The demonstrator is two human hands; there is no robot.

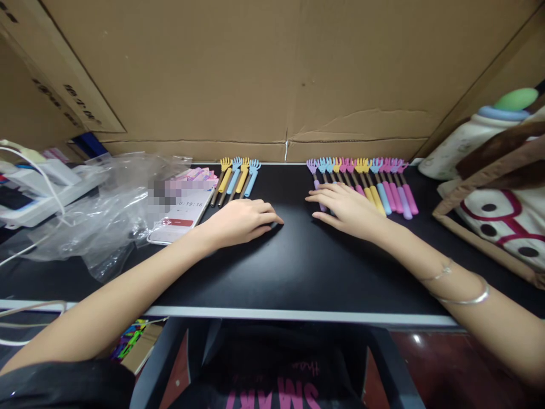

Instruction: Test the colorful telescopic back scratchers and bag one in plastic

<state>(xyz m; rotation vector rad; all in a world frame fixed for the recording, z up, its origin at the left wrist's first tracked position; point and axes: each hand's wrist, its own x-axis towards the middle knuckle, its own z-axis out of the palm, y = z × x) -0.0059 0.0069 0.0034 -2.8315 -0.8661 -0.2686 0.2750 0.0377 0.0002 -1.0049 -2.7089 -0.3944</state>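
Your left hand (243, 220) lies palm down at ten o'clock on the worktop (276, 278), fingers close together; you cannot tell whether anything is beneath it. Your right hand (347, 209), near two o'clock, has its fingers loosely apart across a lilac handle (322, 207); whether they press on it is unclear. That handle ends a row of pastel hand-headed sticks (362, 165) along two o'clock. Four yellow and blue sticks (233, 180) lie at eleven, just beyond your left hand. A phone (191, 213) sits toward ten, beside a clear plastic bag (121, 196).
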